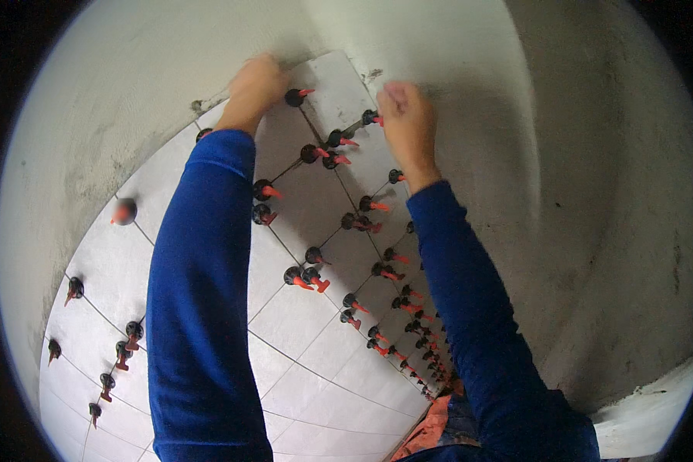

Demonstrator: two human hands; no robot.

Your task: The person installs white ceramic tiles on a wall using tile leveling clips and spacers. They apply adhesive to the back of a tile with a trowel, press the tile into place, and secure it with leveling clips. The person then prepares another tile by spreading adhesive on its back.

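Observation:
My left hand (pixel 259 83) is at the upper edge of the tiled surface, by the left side of a pale tile (pixel 333 86) in the corner. Motion blurs it, and its fingers are hidden. On the tile's other side, my right hand (pixel 409 127) is closed, with its fingers curled; what they hold, if anything, I cannot make out. Right beside that hand is a tile leveling clip (pixel 369 117) with a black round base and red handle. Another black and red clip (pixel 296 97) stands at the tile's left edge, near my left hand.
Many more clips (pixel 297 277) stick out of the joints between the white tiles (pixel 285 331), densest toward the lower middle. Bare grey plaster walls (pixel 562 192) rise on the right and upper left (pixel 77 138). Orange and dark cloth (pixel 431 427) shows at the bottom.

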